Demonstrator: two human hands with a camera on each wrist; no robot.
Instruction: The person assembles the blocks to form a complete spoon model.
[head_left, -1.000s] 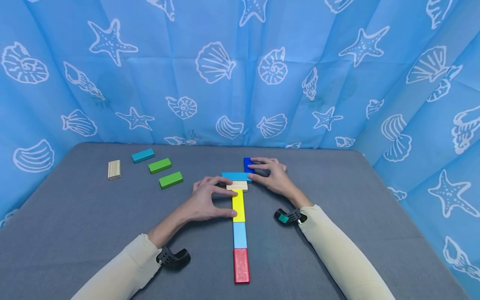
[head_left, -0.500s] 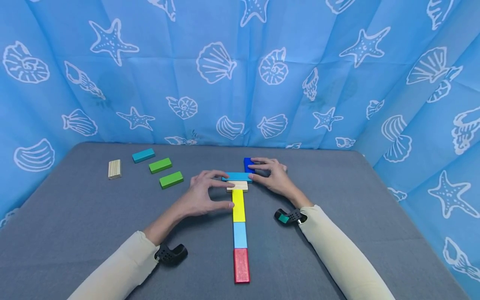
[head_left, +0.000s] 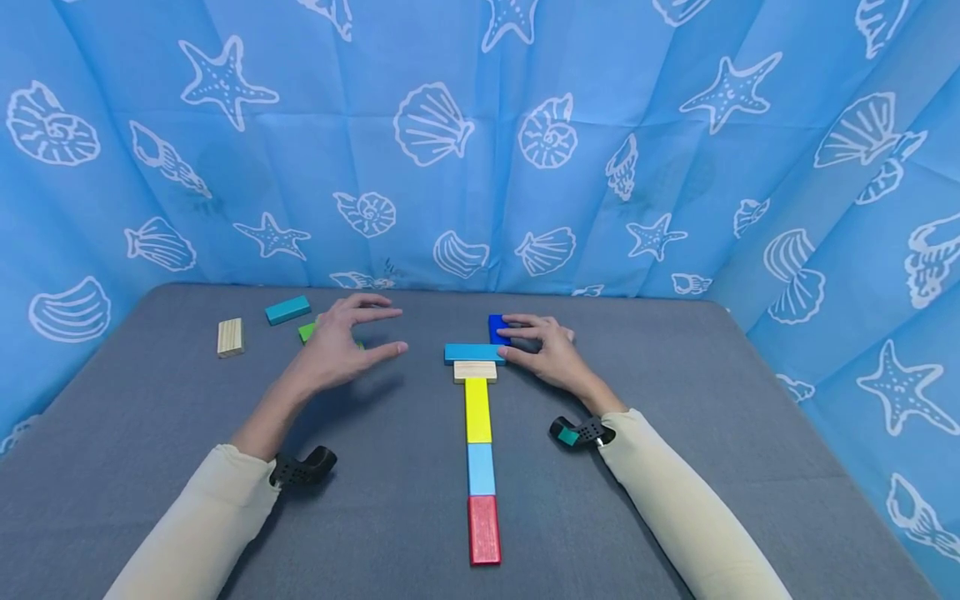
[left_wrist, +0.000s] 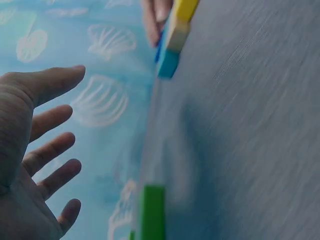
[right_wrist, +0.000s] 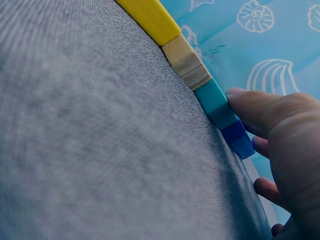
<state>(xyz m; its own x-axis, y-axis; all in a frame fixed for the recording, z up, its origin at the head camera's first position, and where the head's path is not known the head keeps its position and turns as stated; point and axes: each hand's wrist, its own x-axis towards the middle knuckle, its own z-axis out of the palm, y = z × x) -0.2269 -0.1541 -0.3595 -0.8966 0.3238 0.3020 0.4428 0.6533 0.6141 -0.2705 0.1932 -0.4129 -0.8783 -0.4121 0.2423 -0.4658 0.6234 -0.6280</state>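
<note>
Nearest me, a red rectangular block (head_left: pixel 484 531) starts a column of coloured blocks (head_left: pixel 477 408). At its far end, my right hand (head_left: pixel 547 350) sets its thumb at a sky-blue rectangular block (head_left: pixel 471 354), parted fingers touching a dark-blue block (head_left: pixel 495 323); my left hand (head_left: pixel 337 343) spreads its fingers near green rectangular blocks (head_left: pixel 306 332).

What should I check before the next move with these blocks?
1. Left hand free: ok, it holds nothing.
2. Right hand clear of the dark blue block: not ok, its fingers are against it.
3. Red block, light blue block and yellow block in line: ok, end to end.
4. Crosswise wooden block at the yellow block's far end: ok.
5. Green blocks fully visible from the head camera: not ok, the left hand partly covers them.
</note>
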